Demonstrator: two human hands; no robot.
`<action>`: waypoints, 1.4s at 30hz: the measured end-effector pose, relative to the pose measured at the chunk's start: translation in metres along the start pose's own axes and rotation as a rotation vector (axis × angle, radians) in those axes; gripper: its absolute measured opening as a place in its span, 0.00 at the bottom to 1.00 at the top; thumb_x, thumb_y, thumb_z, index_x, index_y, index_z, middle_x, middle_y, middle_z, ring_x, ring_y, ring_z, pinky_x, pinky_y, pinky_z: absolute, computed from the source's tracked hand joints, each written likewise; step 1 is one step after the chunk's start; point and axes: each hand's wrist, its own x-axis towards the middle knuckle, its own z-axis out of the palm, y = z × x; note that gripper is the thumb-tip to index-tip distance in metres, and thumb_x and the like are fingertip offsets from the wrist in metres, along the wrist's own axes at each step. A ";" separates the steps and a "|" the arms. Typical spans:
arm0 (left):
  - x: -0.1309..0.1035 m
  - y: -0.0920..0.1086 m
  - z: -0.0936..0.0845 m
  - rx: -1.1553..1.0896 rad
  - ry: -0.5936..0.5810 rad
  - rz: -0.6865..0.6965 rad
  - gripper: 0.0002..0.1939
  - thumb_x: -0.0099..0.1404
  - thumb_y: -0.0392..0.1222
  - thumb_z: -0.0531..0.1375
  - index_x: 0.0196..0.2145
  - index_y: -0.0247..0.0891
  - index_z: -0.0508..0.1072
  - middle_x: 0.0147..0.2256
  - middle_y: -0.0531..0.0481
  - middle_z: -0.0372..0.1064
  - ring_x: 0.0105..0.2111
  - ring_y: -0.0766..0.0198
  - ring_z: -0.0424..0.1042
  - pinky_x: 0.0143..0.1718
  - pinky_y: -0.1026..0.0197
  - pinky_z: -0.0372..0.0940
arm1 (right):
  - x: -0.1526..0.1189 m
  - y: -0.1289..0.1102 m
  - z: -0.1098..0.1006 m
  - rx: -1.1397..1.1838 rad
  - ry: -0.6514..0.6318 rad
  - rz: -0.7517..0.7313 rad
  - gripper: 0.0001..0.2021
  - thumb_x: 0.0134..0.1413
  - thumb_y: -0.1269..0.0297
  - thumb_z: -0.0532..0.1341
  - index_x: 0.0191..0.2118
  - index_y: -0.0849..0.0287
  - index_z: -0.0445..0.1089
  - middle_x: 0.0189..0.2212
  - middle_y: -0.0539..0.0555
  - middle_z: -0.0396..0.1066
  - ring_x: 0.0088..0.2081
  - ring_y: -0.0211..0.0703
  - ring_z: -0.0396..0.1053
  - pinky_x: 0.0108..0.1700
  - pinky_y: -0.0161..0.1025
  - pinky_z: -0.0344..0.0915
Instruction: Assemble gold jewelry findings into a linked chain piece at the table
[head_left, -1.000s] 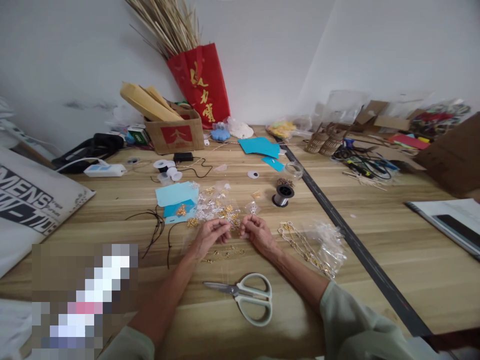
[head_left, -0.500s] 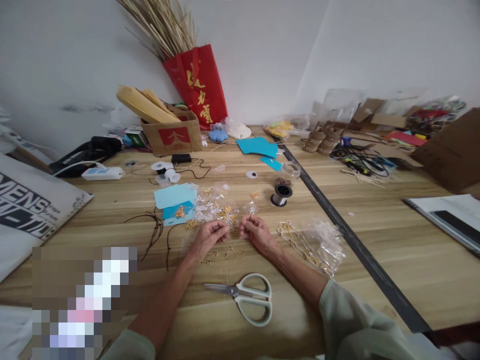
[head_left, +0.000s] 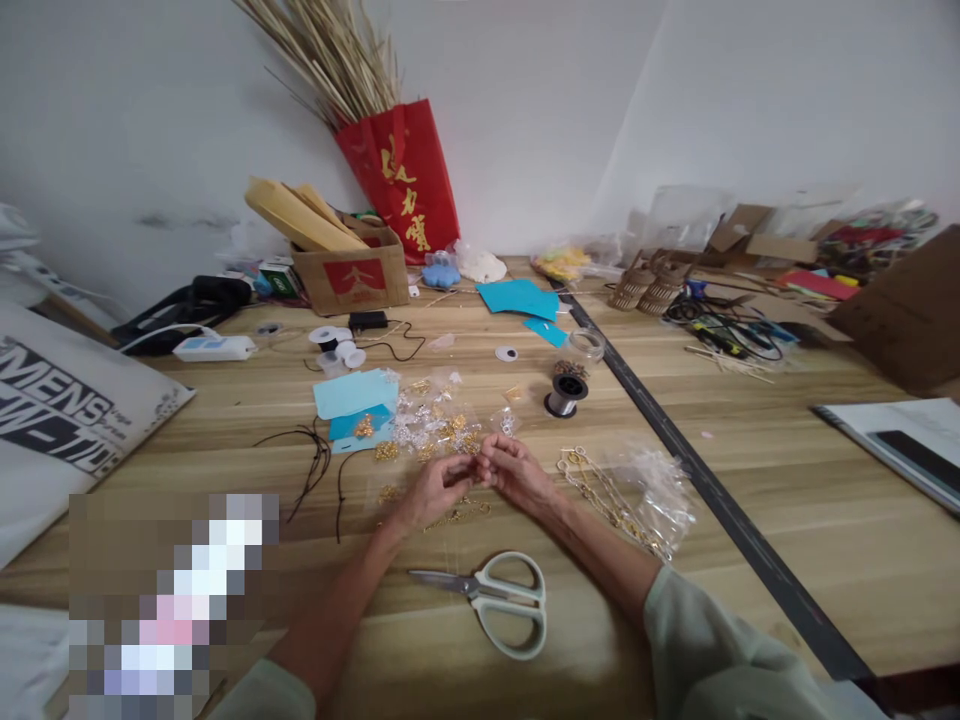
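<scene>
My left hand (head_left: 442, 486) and my right hand (head_left: 513, 470) meet fingertip to fingertip over the middle of the table. Both are closed in a pinch; whatever sits between the fingers is too small to make out. Just beyond them lie small plastic bags of gold and silver findings (head_left: 429, 418). A gold chain (head_left: 459, 516) lies beneath the hands, partly covered by the left one. Nearer to me rest scissors (head_left: 480, 586) with pale handles, blades pointing left. Gold and silver chains (head_left: 600, 492) lie right of my right forearm, beside clear plastic bags (head_left: 658, 495).
A wire spool (head_left: 566, 396) and a clear round container (head_left: 585, 346) stand beyond my right hand. Blue cards (head_left: 351, 394) and black cords (head_left: 309, 468) lie to the left. A black strip (head_left: 697, 480) crosses the table. A cardboard box (head_left: 352, 280) stands behind.
My left hand has moved right, closing the gap to my right hand, so the fingertips now meet. The view has shifted slightly.
</scene>
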 end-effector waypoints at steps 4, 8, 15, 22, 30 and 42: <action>-0.001 0.005 0.001 -0.079 -0.005 -0.074 0.15 0.52 0.41 0.66 0.38 0.33 0.74 0.36 0.43 0.76 0.37 0.59 0.74 0.44 0.57 0.66 | 0.000 0.000 0.002 0.053 -0.013 0.006 0.09 0.47 0.64 0.67 0.29 0.62 0.66 0.22 0.47 0.66 0.22 0.30 0.66 0.26 0.29 0.68; 0.000 0.000 -0.001 -0.169 0.024 -0.118 0.17 0.48 0.38 0.68 0.38 0.32 0.74 0.35 0.44 0.76 0.37 0.59 0.74 0.42 0.58 0.66 | 0.000 0.001 0.002 0.061 0.002 0.012 0.10 0.47 0.64 0.67 0.29 0.62 0.66 0.22 0.47 0.66 0.22 0.31 0.66 0.26 0.29 0.69; 0.001 0.000 0.000 -0.242 0.035 -0.111 0.21 0.46 0.34 0.69 0.40 0.32 0.73 0.36 0.45 0.74 0.36 0.63 0.72 0.43 0.59 0.65 | 0.000 0.000 0.001 0.067 0.014 -0.012 0.09 0.47 0.65 0.67 0.28 0.62 0.67 0.23 0.48 0.66 0.25 0.31 0.66 0.28 0.28 0.70; 0.001 0.000 -0.001 -0.259 0.069 -0.111 0.18 0.47 0.38 0.68 0.36 0.32 0.71 0.32 0.47 0.74 0.31 0.64 0.73 0.35 0.61 0.67 | 0.001 0.004 -0.001 0.065 -0.003 0.000 0.09 0.48 0.64 0.66 0.29 0.62 0.66 0.23 0.48 0.67 0.24 0.31 0.67 0.29 0.29 0.71; 0.001 0.000 -0.001 -0.193 0.102 -0.142 0.13 0.47 0.42 0.68 0.25 0.32 0.70 0.23 0.50 0.72 0.23 0.66 0.72 0.28 0.64 0.66 | 0.002 0.005 -0.005 0.060 0.017 0.035 0.10 0.47 0.63 0.67 0.28 0.62 0.66 0.22 0.47 0.67 0.23 0.30 0.67 0.25 0.26 0.69; 0.001 0.001 -0.002 -0.176 0.093 -0.162 0.12 0.47 0.42 0.68 0.25 0.32 0.71 0.23 0.51 0.72 0.23 0.66 0.72 0.27 0.65 0.66 | 0.002 0.001 -0.008 0.002 0.039 -0.004 0.11 0.46 0.63 0.67 0.28 0.62 0.65 0.22 0.47 0.67 0.22 0.31 0.66 0.27 0.29 0.67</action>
